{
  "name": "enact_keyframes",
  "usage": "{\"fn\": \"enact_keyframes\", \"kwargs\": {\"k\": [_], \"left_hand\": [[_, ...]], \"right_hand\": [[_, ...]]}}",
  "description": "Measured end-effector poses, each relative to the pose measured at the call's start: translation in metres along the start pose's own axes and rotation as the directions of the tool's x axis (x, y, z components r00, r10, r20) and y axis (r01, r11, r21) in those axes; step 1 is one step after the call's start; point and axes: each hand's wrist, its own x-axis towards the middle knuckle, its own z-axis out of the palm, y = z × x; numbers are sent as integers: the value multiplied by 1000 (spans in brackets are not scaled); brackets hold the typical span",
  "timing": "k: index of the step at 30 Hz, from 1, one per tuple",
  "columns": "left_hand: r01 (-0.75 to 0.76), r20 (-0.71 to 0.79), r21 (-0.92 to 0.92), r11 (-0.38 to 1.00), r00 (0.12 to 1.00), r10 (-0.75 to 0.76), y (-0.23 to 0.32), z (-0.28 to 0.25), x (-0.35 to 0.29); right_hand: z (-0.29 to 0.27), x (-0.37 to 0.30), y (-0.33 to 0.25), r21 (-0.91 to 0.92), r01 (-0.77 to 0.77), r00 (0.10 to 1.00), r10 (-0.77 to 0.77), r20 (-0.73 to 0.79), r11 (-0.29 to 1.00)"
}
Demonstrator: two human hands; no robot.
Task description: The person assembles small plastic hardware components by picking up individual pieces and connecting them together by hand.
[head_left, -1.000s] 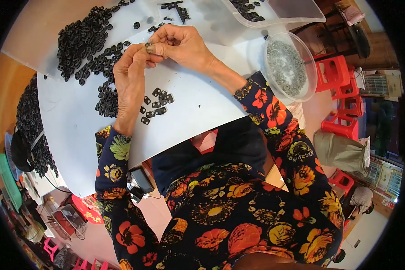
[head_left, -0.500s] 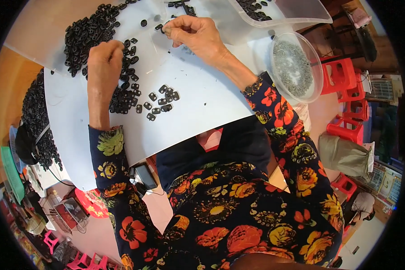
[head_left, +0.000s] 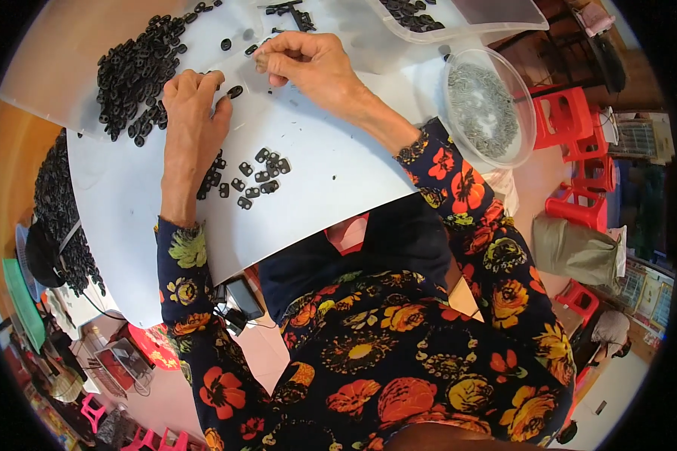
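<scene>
My left hand (head_left: pixel 193 113) is over the white table (head_left: pixel 278 218), its thumb and fingers apart. A black oval plastic piece (head_left: pixel 235 92) lies beside its fingertips. To the left spreads a heap of small black oval pieces (head_left: pixel 135 75). My right hand (head_left: pixel 305 66) is closed in a pinch, with a brownish covering on one fingertip; what it holds, if anything, is too small to make out. Another black piece (head_left: pixel 251 49) is just beyond its fingertips. Nearer me sits a loose group of black two-holed pieces (head_left: pixel 262 177), and more are partly hidden by my left wrist.
A round clear tub (head_left: pixel 450 90) of small silvery metal pieces stands at the right table edge. Behind it is a clear plastic bin (head_left: pixel 496 27) with black pieces. Black rod-like parts (head_left: pixel 297 15) lie at the far side. Red stools (head_left: pixel 560 120) stand on the floor at right.
My left hand has shifted right, away from the heap, and its fingers have spread. My right hand stays pinched, slightly farther left in the picture. The whole view has shifted a little.
</scene>
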Motion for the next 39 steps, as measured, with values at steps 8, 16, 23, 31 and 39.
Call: {"fn": "enact_keyframes", "kwargs": {"k": [8,16,23,31,39], "left_hand": [[-24,81,-36,999,996,27,-3,16,4],[167,1,-487,857,982,-191,15,17,1],[402,281,-883,243,867,-412,21,23,-5],[300,285,-954,-7,898,-335,21,25,-2],[411,397,-912,-6,878,-267,21,19,-5]], "right_hand": [[-2,-1,-3,8,-27,998,28,-49,1000],[3,-2,-7,106,-110,994,109,15,988],[5,-4,-5,281,-174,983,151,101,944],[9,-4,-3,259,-140,990,134,42,956],[14,-7,-1,225,-117,993,114,27,967]]}}
